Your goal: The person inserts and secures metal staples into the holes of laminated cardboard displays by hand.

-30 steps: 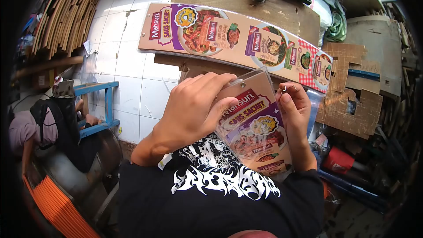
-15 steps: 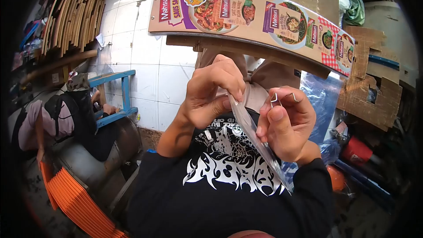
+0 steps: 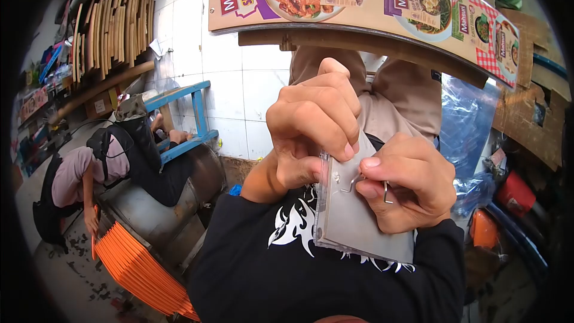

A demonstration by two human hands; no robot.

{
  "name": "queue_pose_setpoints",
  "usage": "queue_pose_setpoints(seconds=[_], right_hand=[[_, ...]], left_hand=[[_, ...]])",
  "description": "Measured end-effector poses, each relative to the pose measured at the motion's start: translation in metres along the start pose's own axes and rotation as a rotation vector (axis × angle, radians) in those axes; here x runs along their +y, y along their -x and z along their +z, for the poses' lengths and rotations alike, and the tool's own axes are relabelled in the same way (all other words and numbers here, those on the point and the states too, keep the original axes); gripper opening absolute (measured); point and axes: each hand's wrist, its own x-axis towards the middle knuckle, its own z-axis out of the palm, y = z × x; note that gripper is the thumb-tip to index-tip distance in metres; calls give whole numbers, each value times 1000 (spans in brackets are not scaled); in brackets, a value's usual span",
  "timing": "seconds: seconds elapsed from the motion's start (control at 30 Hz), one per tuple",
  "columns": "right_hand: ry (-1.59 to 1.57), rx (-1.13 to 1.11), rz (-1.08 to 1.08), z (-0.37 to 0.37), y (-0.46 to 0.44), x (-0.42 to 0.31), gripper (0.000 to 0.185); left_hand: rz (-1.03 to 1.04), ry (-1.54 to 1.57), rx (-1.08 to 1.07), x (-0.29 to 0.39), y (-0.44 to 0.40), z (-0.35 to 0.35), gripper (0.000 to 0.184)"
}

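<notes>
My left hand is closed on the upper left edge of a flat grey panel with a clear plastic rim. The panel is tilted in front of my chest, its grey face toward me. In my right hand, thumb and forefinger pinch a bent metal wire hook. Part of the hook is hidden by the fingers; one bent end sticks out below them. The fingertips are close over the panel face, near a small mark by its upper left edge. Whether the wire touches the panel, I cannot tell.
A long printed sauce display board lies ahead of my knees. At left, another person reaches toward stacked orange strips, near a blue frame and a metal cylinder. Cardboard sheets stand behind; plastic film lies right.
The panel has turned from nearly edge-on to showing its grey face. My right hand has brought the wire hook over to it, close to my left fingers. The view has shifted.
</notes>
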Motion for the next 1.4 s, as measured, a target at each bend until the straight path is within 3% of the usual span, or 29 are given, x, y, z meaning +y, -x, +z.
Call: queue_pose_setpoints(seconds=[1.0, 1.3, 1.37, 1.4], right_hand=[[91, -79, -63, -16, -23, 18, 36], [101, -143, 94, -22, -28, 17, 22], [-274, 205, 439, -15, -16, 13, 15], [-294, 229, 385, -21, -12, 16, 13]], left_hand=[[4, 101, 12, -27, -16, -2, 28], [-56, 79, 34, -32, -8, -3, 29], [-99, 93, -17, -34, -4, -2, 29], [-96, 93, -12, -35, 1, -3, 29]])
